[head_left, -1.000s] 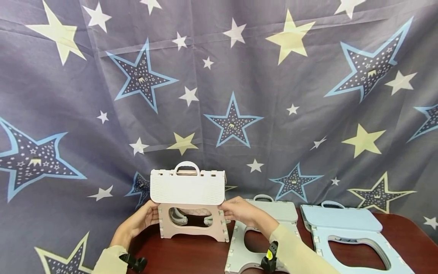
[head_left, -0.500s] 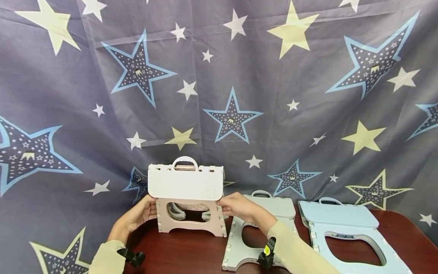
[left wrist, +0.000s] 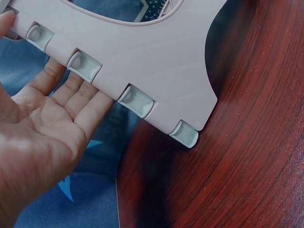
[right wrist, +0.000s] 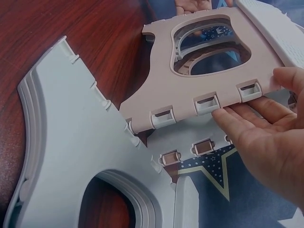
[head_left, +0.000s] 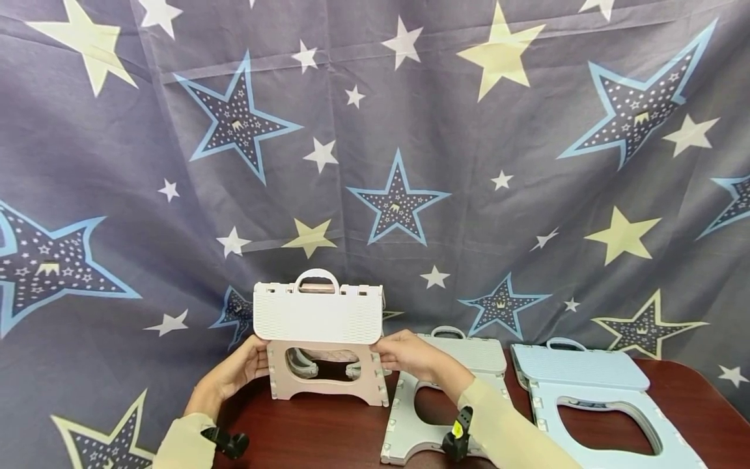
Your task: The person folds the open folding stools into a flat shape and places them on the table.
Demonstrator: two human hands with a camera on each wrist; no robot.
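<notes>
A pale pink folding stool (head_left: 319, 318) with a whitish, slightly tilted top and a loop handle stands upright at the table's left side. My left hand (head_left: 237, 368) grips its left edge. In the left wrist view, the fingers of that hand (left wrist: 52, 128) lie behind the pink leg panel (left wrist: 156, 61), beside the hinge clips, and the thumb shows at the upper left. At the right edge, my right hand (head_left: 410, 355) holds the stool just below the top. The right wrist view has its thumb in front and its fingers (right wrist: 266, 111) behind the edge.
Close to my right forearm stands a grey-green folding stool (head_left: 469, 355), its leg panel (right wrist: 61, 109) near the pink stool's foot. Farther right is a light blue folding stool (head_left: 586, 371). All are on a dark red wooden table (head_left: 328, 436), backed by a star-patterned curtain (head_left: 410, 111).
The head view has tilted slightly down since the first frame. Both hands keep the same hold, and the pink stool stays where it was.
</notes>
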